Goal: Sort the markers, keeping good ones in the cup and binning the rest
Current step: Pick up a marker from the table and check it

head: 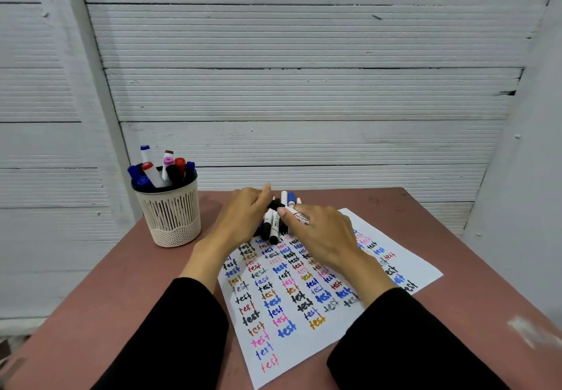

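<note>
Both hands, left (243, 210) and right (319, 231), grip the marker pile (275, 222) at the paper's (304, 322) far edge; cup (170, 207) sits well left. Bare worktop (121, 292) near-left.

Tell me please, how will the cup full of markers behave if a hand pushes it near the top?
The cup probably tips rather than slides: it is tall, narrower at the base, and the markers stick out above the rim. It looks like light slotted plastic, so likely little weight holds it on the table.
</note>
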Demonstrator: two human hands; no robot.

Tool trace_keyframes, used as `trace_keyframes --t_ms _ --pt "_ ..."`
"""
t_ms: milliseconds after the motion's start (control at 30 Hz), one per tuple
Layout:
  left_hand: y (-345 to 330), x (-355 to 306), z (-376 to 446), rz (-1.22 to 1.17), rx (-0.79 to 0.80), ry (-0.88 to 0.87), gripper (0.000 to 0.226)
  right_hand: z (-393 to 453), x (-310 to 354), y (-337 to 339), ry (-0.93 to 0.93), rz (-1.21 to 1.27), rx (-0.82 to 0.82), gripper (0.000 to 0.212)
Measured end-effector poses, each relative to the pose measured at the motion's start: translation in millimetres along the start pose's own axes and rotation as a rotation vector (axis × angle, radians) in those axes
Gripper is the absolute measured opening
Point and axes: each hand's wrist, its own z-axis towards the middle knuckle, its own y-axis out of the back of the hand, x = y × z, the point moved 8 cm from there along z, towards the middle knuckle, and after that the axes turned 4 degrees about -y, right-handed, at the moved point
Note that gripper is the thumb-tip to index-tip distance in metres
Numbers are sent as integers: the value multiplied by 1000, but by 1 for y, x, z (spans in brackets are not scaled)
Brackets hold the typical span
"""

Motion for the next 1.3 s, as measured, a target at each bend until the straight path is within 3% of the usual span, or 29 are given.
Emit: trace_keyframes --t_ms 200,333,433,500,533,633,767,867,933,1033,1167,1300 --pt "3 -1 2 77 -18 -30 71 1 -9 -13 -116 267 185 76" --pt "9 -9 2 126 -104 -66 63 -3 -8 -17 -173 443 260 66" --pt "16 -12 2 -41 -249 -31 60 1 -14 -8 -212 576 281 57" --pt "18 -7 1 -250 -321 60 57 3 -29 3 -295 669 299 29" --pt "15 -5 2 -371 -310 100 54 3 -41 11 -359 743 270 18" --pt "-11 -11 1 -536 -152 181 43 -4 -74 32 -533 1070 120 14" --pt "-48 -26 -6 -607 -3 237 33 -16 -86 41 -583 1547 129 26" --pt "-67 -31 -10 -563 45 219 34 -21 -99 48 -549 1394 102 24" --pt "-77 -34 -15 -506 61 202 35 -26 -118 52 -590 1187 6 9" --pt "-85 -36 -21 -415 79 153 35 -35 -139 54 -676 1031 -54 23" --pt "-85 -31 -20 -278 88 115 46 -36 -144 56 -647 1031 -28 10" --pt "-87 -29 -19 -228 134 98 40 -32 -133 50 -522 1011 75 13"
